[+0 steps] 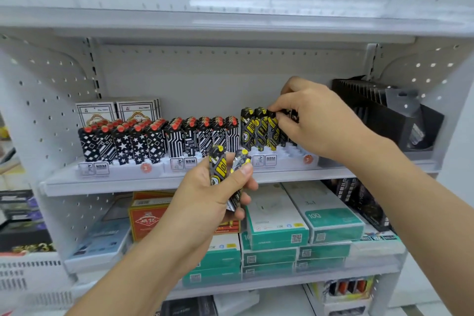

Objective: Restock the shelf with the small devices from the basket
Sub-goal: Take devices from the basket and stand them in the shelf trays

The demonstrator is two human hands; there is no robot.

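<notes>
My left hand is shut on two small black-and-yellow devices in front of the middle shelf's edge. My right hand reaches onto the shelf and pinches another black-and-yellow device at the right end of a short row of the same devices standing upright in a white display tray. To the left stand rows of black-and-white patterned devices with red caps. The basket is not clearly in view.
A black slotted holder sits at the shelf's right end. White card boxes stand behind the left rows. Below, teal-and-white boxes and a red box fill the lower shelf. A white perforated crate is at lower left.
</notes>
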